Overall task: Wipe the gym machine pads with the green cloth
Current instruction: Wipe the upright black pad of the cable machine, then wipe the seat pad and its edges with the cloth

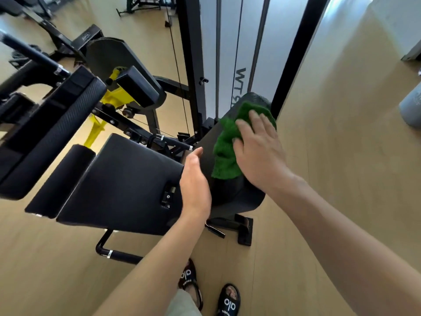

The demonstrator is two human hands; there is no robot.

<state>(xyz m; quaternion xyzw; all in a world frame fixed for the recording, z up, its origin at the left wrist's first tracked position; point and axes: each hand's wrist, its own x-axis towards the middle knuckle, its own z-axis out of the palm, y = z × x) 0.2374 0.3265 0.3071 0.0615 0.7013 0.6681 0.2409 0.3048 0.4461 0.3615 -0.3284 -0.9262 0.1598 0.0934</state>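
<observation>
The green cloth (225,151) lies spread on the black back pad (237,195) of the gym machine. My right hand (257,147) presses flat on the cloth, fingers pointing away from me. My left hand (196,181) hovers with fingers apart in the gap between the back pad and the black seat pad (127,179), its fingertips close to the back pad's left edge and holding nothing. A round black roller pad (61,179) sits at the seat's left end. A smaller black pad (136,87) stands further back by the yellow lever (109,99).
A long textured black pad (54,137) reaches in from the left. The machine's upright frame and white weight-stack cover (230,53) rise behind the back pad. A grey cylinder (412,108) stands on the floor at right. My sandalled feet (209,290) are on the wood floor below.
</observation>
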